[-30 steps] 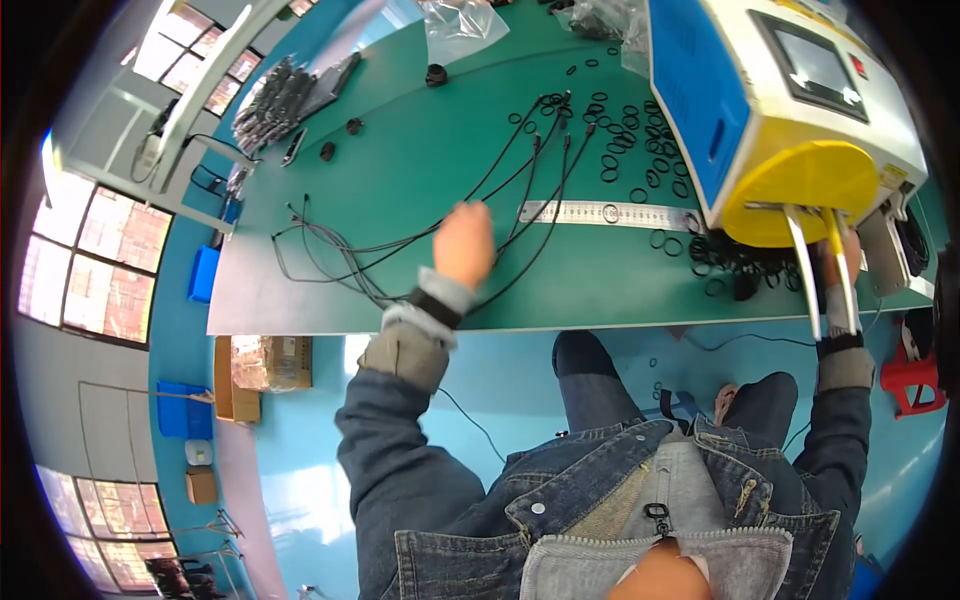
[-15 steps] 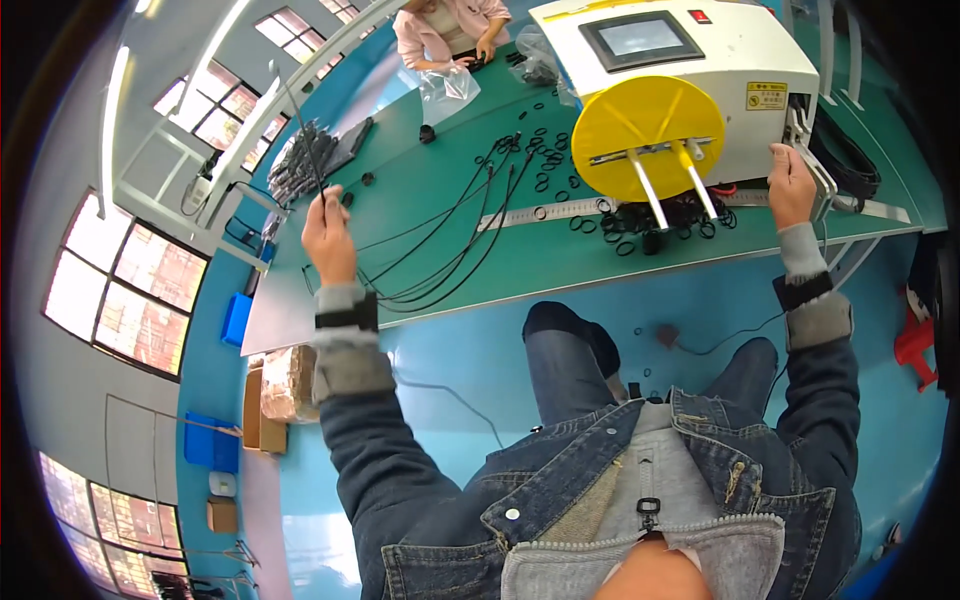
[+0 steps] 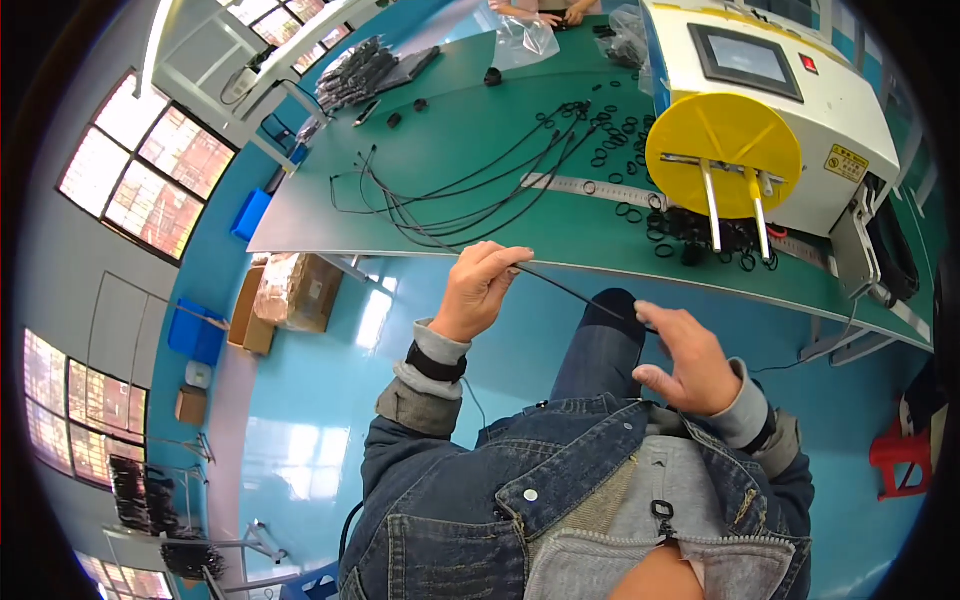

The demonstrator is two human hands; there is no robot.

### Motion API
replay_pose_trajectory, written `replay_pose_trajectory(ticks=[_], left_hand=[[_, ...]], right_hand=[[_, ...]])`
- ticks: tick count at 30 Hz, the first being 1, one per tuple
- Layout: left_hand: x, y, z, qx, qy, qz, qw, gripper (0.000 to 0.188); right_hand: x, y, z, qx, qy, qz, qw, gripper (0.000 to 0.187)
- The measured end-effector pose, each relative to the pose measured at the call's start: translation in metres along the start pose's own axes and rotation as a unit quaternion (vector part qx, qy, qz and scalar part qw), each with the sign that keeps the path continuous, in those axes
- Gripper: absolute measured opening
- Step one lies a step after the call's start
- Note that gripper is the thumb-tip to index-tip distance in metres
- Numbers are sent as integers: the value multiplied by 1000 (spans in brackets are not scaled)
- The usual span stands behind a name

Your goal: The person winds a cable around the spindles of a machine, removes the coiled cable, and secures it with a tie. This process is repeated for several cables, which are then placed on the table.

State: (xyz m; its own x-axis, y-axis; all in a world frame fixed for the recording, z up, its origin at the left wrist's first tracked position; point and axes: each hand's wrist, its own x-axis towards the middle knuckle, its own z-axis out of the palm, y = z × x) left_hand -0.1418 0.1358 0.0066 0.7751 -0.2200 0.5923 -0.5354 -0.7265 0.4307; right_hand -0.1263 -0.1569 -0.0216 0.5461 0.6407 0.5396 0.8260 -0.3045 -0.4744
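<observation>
Both hands have drawn back off the green workbench [image 3: 480, 150]: left hand [image 3: 478, 290] pinches a thin black cable [image 3: 570, 285] stretched over the lap, right hand [image 3: 688, 360] spread loosely at its other end.

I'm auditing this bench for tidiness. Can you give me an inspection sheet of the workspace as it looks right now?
Surface: long green-topped workbench, metal ruler strip along it.
Job's things: thin black cable stretched between both hands.
Clutter: many small black rubber rings; clear plastic bag; bundle of black cable pieces.
Grippers: left hand pinches the cable; right hand open, fingers at its other end.
Cables: loose black cables fanned across the bench.
Surroundings: white machine with yellow disc; cardboard boxes; blue bins.
</observation>
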Motion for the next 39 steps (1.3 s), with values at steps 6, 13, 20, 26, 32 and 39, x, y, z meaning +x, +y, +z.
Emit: replay_pose_trajectory(ticks=[6,13,20,26,32,39], left_hand=[[7,14,29,-24,-94,-38,995,24],[51,112,100,-188,-158,-29,969,20],[103,112,108,-214,-108,-44,970,13],[131,90,133,-280,-73,-41,956,13],[137,56,148,-299,-14,-71,952,11],[153,50,155,-304,-9,-60,951,12]], right_hand=[[-34,31,1,-68,44,42,996,33],[-26,28,-70,-170,53,-26,984,32],[-37,59,-99,-303,256,-44,917,37],[-26,83,-90,-331,314,4,890,28],[-6,98,-71,-286,332,76,895,20],[16,128,-47,-252,391,128,876,11]])
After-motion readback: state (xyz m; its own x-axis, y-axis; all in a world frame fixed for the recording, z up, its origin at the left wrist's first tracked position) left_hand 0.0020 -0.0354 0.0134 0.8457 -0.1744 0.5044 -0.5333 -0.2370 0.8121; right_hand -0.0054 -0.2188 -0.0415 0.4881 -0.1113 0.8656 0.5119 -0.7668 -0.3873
